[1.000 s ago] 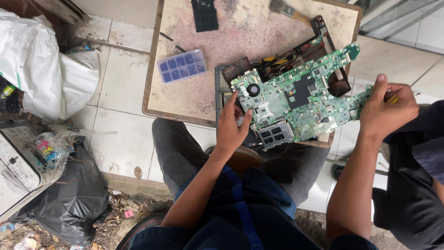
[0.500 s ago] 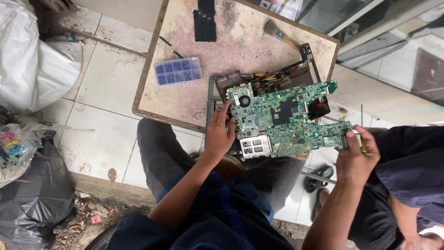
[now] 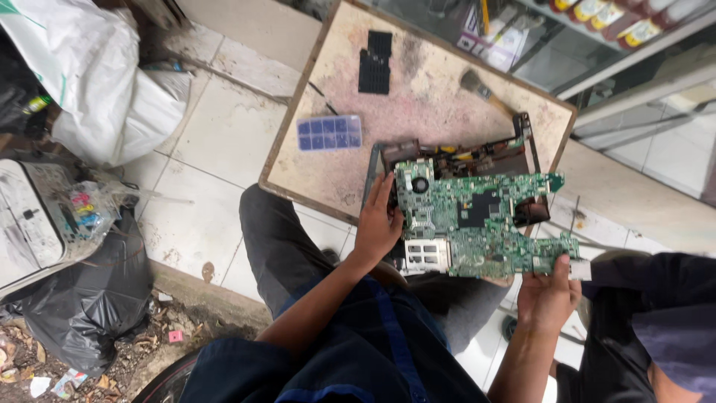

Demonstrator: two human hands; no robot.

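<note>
A green circuit board (image 3: 477,224) sits right of centre in the frame, held up between two hands above a dark, opened laptop shell (image 3: 514,157) that lies on the lower right part of a worn wooden board (image 3: 432,97). The left hand (image 3: 378,224) grips the circuit board's left edge, fingers curled over the rim and pressed together on it near a small round fan-like part. The right hand (image 3: 548,295) pinches the lower right corner, thumb on top and fingers underneath, hidden from view. The circuit board looks thin, stiff and light, but fragile: its face is crowded with small chips, connectors and a dark square patch near the middle, so it is best held by its bare edges, as both hands do now, rather than across the populated face. Its irregular outline and notched corners give some purchase, though the edges may be sharp, and flexing it could crack solder joints. In the upper centre of the frame a black finned block (image 3: 374,62) rests on the wooden board, with a blue compartmented tray (image 3: 329,132) below it and a brush (image 3: 485,89) to the right. A white sack (image 3: 97,82) fills the upper left.
</note>
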